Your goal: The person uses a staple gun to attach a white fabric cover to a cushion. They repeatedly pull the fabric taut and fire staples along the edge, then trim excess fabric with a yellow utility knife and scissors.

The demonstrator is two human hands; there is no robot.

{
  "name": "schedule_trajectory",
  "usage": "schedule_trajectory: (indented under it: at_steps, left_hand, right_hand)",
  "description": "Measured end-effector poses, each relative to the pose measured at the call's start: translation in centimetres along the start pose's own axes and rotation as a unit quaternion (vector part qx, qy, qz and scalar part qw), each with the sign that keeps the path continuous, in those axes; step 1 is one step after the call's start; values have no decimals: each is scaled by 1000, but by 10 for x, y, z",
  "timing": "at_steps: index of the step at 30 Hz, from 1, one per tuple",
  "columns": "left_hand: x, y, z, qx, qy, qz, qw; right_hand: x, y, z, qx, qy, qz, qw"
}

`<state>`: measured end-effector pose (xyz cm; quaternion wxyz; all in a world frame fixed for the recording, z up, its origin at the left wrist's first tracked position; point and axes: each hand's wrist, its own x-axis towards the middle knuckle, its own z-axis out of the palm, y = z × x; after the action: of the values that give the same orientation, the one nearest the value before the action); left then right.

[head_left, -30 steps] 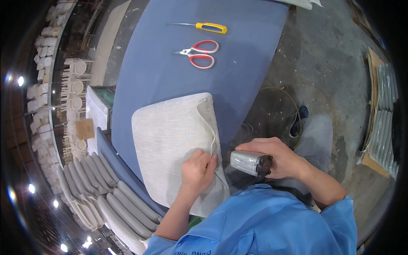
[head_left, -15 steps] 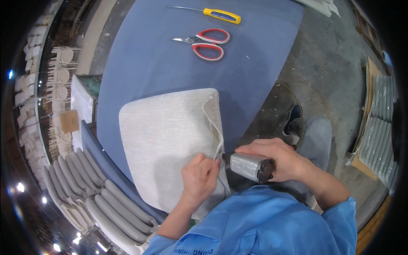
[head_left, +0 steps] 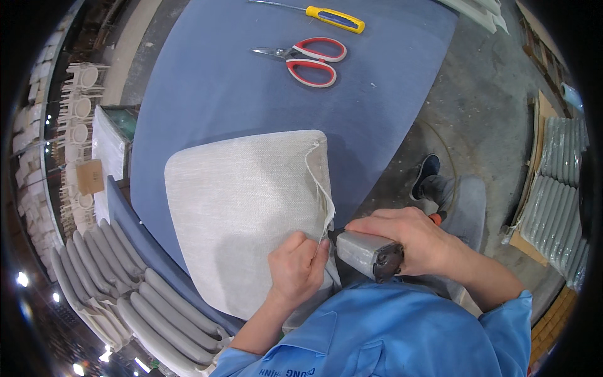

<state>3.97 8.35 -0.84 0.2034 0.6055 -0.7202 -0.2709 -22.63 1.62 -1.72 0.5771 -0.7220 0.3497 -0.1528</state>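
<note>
A cushion in pale grey woven fabric (head_left: 232, 201) lies on the blue-covered table in front of me. Along its right side the fabric edge stands loose, with a frayed flap and a seam. My left hand (head_left: 296, 267) is closed in a pinch on that edge near the lower right corner. My right hand (head_left: 418, 239) wraps round an air staple gun (head_left: 365, 253) with a worn silver head. Its nose points at the cushion's right side, close to my left fingertips; whether it touches is hidden.
Red-and-white scissors (head_left: 314, 61) and a yellow-handled screwdriver (head_left: 336, 19) lie at the table's (head_left: 207, 69) far side. Grey cushions (head_left: 169, 320) are stacked at lower left. Wrapped cushions (head_left: 553, 195) stand at right on cardboard. A thin hose (head_left: 453, 157) runs by my foot.
The view has shifted slightly, so table, tools and cushion appear a little displaced. The staple gun has tilted a little, and its orange hose fitting now shows. Both hands keep their hold.
</note>
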Motion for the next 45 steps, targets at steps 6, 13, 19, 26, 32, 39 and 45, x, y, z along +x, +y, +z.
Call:
schedule_trajectory:
  at_steps: [6, 13, 19, 26, 32, 39, 45]
  left_hand:
    - [-1, 2, 2, -7, -2, -8, 1000]
    - [1, 10, 0, 44, -10, -38, 998]
    - [-4, 33, -11, 150, -51, -43, 986]
    - [1, 29, -3, 215, -45, 0, 975]
    - [5, 9, -12, 87, -53, 35, 994]
    - [3, -4, -9, 15, -32, 29, 999]
    - [5, -5, -11, 12, -37, 26, 999]
  right_hand:
    - [3, -9, -1, -21, -8, 19, 1000]
    - [-5, 8, 13, -33, 25, -31, 999]
    - [-44, 29, 6, 81, 146, -112, 980]
    - [-52, 33, 4, 119, 139, -139, 973]
    - [-31, 40, 16, 119, 91, -126, 981]
    - [-17, 33, 16, 93, 46, -88, 991]
    - [-10, 28, 12, 81, 27, -69, 994]
